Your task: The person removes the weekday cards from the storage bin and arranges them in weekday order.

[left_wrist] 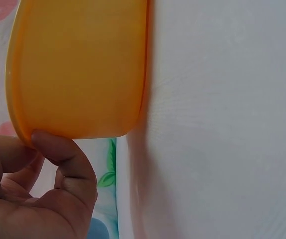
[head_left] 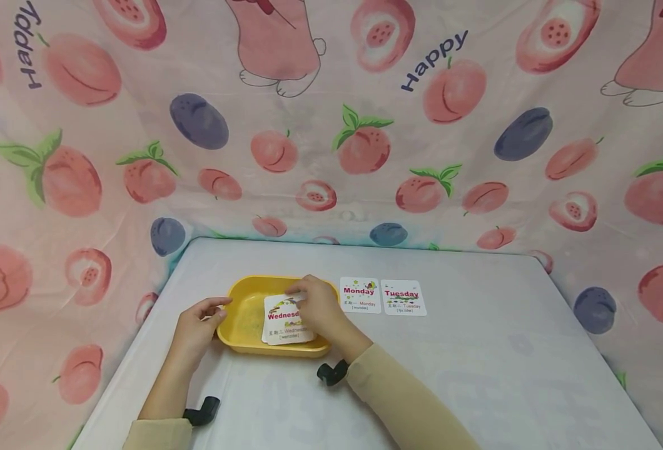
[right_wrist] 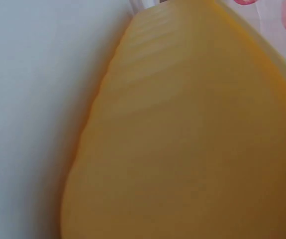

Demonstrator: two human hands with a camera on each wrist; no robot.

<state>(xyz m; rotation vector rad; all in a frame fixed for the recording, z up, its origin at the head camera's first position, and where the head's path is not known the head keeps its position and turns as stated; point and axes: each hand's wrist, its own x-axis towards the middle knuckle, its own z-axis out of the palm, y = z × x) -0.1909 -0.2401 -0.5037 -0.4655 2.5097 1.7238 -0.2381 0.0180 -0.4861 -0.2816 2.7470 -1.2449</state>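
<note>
A yellow tray (head_left: 241, 345) with rounded corners stands on the white table. My left hand (head_left: 195, 328) pinches the left end of its rim between thumb and fingers; the left wrist view shows the thumb (left_wrist: 58, 147) against the tray wall (left_wrist: 83, 74). Inside the tray lies a small stack of cards, topped by a white "Wednesday" card (head_left: 281, 328). Reaching in over the right rim, my right hand (head_left: 323, 309) grips that card at its right side, covering the end of the word. In the right wrist view the tray's outer wall (right_wrist: 182, 124) hides the hand.
Right of the tray, a "Monday" card (head_left: 361, 299) and a "Tuesday" card (head_left: 403, 300) lie side by side, face up. A peach-printed cloth (head_left: 309, 144) hangs behind the white table (head_left: 478, 375). Black wrist mounts (head_left: 202, 412) sit on both wrists.
</note>
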